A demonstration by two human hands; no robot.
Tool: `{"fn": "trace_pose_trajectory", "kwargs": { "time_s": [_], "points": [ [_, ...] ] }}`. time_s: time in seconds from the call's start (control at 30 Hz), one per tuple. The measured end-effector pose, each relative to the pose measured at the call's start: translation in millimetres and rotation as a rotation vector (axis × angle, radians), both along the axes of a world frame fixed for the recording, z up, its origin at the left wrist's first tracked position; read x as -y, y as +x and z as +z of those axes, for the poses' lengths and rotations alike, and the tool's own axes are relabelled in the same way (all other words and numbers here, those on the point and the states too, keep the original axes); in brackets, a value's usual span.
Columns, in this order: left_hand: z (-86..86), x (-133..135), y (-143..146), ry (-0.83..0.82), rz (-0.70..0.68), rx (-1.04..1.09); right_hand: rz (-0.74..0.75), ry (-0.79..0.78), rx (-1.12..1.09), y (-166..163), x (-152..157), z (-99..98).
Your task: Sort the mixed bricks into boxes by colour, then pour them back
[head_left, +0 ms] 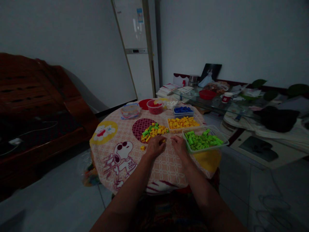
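My left hand (156, 147) is closed over the cloth at the near edge of a pile of yellow and green blocks (154, 130). A bit of yellow, seemingly a small block (164, 140), shows at its fingertips. Across a narrow gap, my right hand (179, 144) has its fingers pinched together; what they hold, if anything, is too small to make out. Right beside it stands a clear tub (207, 149) of green blocks (202, 139). Behind that is a tub of yellow blocks (183, 122). One loose yellow block (143, 148) lies left of my left hand.
Farther back on the round table (159, 167) are a tub of blue blocks (182, 110), white pieces (172, 104), a red-filled round tub (155, 108) and a lidded clear box (130, 111). A cluttered glass table (217, 101) stands at right, a wooden bench (41, 106) at left.
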State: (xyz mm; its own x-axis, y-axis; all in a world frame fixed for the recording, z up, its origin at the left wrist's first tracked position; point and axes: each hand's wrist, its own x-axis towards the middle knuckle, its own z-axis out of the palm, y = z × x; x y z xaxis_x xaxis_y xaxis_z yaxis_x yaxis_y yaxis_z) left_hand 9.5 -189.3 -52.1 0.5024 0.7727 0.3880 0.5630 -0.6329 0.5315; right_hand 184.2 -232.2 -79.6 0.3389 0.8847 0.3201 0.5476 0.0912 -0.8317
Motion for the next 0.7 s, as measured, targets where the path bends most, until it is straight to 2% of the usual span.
{"fn": "trace_pose_trajectory", "kwargs": {
  "time_s": [0.13, 0.43, 0.7],
  "points": [
    [-4.9, -5.3, -0.5, -0.043, 0.028, 0.036, 0.034, -0.058, 0.056, -3.9, 3.6, 4.4],
    [-5.9, -5.0, -0.5, -0.005, -0.023, 0.022, 0.121, -0.094, 0.406, -11.7, 9.5, 14.2],
    [-10.2, -5.2, 1.8, 0.061, -0.042, 0.053, 0.095, -0.127, 0.436, -12.4, 8.9, 12.7]
  ]
}}
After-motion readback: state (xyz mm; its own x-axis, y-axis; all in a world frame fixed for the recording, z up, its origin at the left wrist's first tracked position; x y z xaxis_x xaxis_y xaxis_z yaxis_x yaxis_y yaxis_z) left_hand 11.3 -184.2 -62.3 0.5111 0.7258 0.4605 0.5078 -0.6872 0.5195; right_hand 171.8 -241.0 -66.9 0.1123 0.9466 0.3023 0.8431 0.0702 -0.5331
